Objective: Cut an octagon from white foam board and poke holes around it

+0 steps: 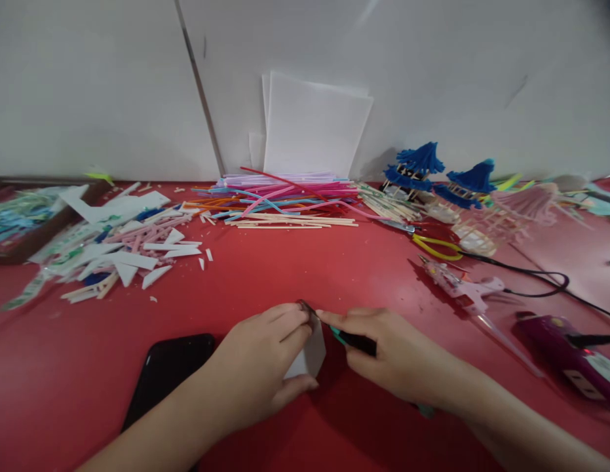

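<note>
My left hand (265, 357) is closed around a small white piece of stiff card (315, 347), with the fingers over its top and the thumb along its lower edge. The card looks folded or many-sided; much of it is under the hand. In my right hand (400, 354) is a utility knife (358, 342) with a black and green handle. Its dark front end points left and meets the top edge of the card by my left fingertips. A black phone (174, 367) lies on the table beside my left forearm.
Paper scraps (132, 255) are heaped at left near a brown tray (34, 246). Coloured sticks (285, 196) lie along the wall below white sheets (317, 124). At right are blue-roofed models (415, 167), yellow-handled scissors (437, 248), a glue gun (464, 288) and a purple power strip (565, 354).
</note>
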{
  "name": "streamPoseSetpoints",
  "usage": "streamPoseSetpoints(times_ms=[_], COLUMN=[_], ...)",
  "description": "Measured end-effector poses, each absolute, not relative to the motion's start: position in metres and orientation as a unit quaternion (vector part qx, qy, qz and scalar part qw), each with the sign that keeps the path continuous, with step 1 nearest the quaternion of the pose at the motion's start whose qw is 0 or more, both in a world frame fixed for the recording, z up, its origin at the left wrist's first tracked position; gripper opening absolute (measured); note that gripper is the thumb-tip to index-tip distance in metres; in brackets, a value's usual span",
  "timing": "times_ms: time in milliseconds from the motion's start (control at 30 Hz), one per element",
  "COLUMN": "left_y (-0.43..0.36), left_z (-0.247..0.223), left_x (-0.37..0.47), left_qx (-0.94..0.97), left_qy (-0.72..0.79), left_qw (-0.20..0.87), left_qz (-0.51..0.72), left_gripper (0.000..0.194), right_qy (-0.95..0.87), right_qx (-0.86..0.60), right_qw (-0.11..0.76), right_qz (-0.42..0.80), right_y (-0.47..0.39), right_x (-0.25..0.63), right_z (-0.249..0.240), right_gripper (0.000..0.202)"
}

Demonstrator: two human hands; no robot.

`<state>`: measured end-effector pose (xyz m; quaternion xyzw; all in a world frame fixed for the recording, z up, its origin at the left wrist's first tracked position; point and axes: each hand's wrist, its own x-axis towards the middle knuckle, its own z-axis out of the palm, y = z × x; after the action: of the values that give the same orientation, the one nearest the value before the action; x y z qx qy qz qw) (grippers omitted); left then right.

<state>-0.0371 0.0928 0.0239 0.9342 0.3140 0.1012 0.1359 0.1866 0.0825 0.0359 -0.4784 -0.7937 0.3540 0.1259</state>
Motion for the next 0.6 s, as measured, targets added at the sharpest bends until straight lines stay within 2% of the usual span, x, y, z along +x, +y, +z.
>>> streamPoseSetpoints(times_ms=[600], left_y=[0.093], left_z=[0.021], left_x=[-0.039], left_qx=[0.936], left_qy=[0.306], left_qw=[0.130], left_qz=[0.111], left_gripper=[0.057], right_qy=[-0.803], right_qx=[-0.474], right_qw=[0.100], right_qz=[0.348], right_y=[0.074], right_x=[0.198], right_z=[0.036], right_gripper=[0.065])
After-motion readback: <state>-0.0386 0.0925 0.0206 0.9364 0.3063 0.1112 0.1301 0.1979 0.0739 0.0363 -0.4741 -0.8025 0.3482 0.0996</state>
